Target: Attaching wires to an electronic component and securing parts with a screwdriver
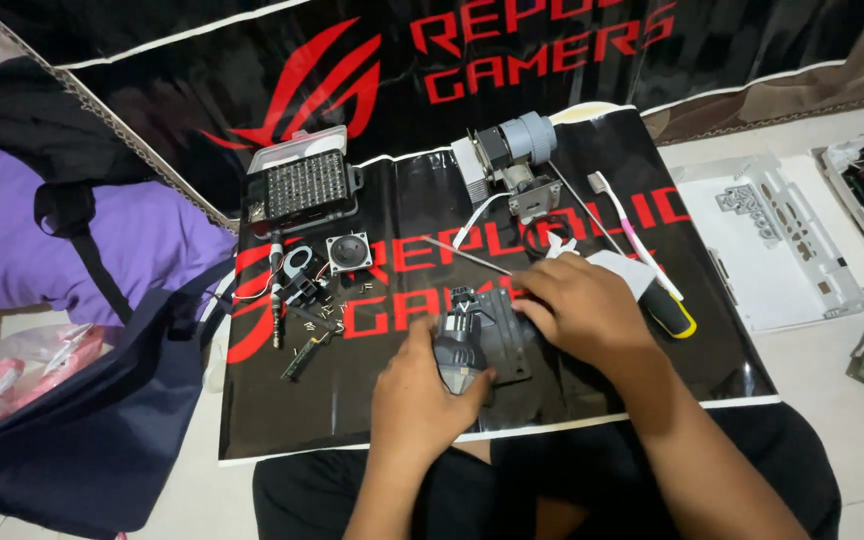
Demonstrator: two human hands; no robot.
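A dark grey plastic-and-metal part (482,335) lies on a black printed mat (592,380) in front of me. My left hand (422,395) grips its near end from below. My right hand (577,305) rests on its far right edge, fingers curled over the top. The middle of the part shows between the two hands; what lies under my palms is hidden.
A screwdriver bit case (302,185) sits at the mat's back left, near a small black fan (349,252) and several loose screws and small parts (307,300). A grey lens assembly (512,155) stands at the back. A yellow-handled screwdriver (667,310) lies right. White plastic panel (772,240) and circuit boards lie beyond.
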